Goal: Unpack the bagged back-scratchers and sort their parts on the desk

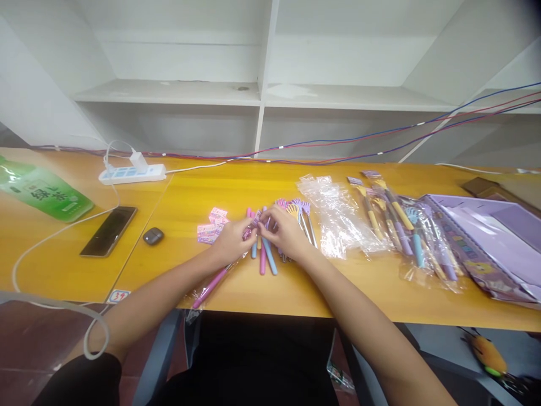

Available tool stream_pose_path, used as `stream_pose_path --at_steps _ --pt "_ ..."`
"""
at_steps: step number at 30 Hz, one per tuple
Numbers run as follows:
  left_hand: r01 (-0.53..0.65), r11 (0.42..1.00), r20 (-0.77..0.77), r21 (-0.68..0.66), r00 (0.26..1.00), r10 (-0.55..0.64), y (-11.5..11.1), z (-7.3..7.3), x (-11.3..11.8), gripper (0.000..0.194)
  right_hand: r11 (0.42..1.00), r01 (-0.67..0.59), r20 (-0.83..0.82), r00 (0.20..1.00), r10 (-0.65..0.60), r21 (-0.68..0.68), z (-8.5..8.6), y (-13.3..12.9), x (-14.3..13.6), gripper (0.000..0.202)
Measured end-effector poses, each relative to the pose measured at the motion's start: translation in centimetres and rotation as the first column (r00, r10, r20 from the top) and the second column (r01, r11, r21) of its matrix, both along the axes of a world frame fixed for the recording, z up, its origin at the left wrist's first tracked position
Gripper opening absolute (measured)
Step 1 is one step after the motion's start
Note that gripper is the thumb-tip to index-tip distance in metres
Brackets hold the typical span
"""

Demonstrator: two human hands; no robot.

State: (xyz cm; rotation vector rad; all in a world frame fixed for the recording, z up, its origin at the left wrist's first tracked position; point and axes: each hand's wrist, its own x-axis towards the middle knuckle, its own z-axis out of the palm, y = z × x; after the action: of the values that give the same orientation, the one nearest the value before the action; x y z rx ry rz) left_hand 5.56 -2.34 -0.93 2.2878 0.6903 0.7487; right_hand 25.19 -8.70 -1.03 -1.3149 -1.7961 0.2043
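Note:
A back scratcher with a pink handle (pixel 210 288) lies slantwise in a clear bag, its handle toward the table's front edge. My left hand (pixel 233 239) is closed around the upper end of it. My right hand (pixel 286 230) meets the left one, fingertips pinching a small purple label card (pixel 256 217) at the bag's top. Beneath and behind the hands lie loose back scratchers (pixel 270 258) with pink and blue handles; their claw heads (pixel 294 210) show past my right hand. Several printed label cards (pixel 210 230) lie left of my hands.
Clear plastic bags (pixel 333 217) lie to the right, then bagged back scratchers (pixel 399 225) and a purple box (pixel 490 242). On the left are a green bottle (pixel 46 192), a phone (pixel 109 231), an earbud case (pixel 153 235) and a power strip (pixel 133 173). A cable crosses the left side.

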Motion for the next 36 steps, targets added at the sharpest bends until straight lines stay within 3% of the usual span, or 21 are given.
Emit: stream_pose_path --at_steps 20,24,27,31,36 --pt "0.040 0.999 -0.009 -0.028 0.999 -0.040 -0.3 0.4 0.0 0.013 0.991 0.103 0.166 0.979 -0.117 0.086 -0.2 0.0 -0.1 0.017" --pt "0.012 0.999 -0.033 -0.050 0.999 -0.014 0.0 0.4 -0.1 0.015 0.967 0.215 0.087 0.970 -0.228 0.139 -0.3 0.2 1.2 0.018" --pt "0.000 0.996 -0.043 -0.088 0.999 -0.004 0.0 0.4 0.0 0.019 0.960 0.263 -0.003 0.964 -0.264 0.091 -0.3 0.3 2.4 0.017" --pt "-0.007 0.993 -0.025 -0.121 1.000 0.004 0.0 0.5 0.0 0.023 0.980 0.177 0.016 0.984 -0.179 0.088 0.0 0.3 2.9 0.007" --pt "-0.017 0.993 -0.016 -0.120 1.000 0.016 0.0 0.5 0.0 0.023 0.994 0.076 0.095 0.992 -0.083 0.080 0.9 -0.2 2.5 0.027"
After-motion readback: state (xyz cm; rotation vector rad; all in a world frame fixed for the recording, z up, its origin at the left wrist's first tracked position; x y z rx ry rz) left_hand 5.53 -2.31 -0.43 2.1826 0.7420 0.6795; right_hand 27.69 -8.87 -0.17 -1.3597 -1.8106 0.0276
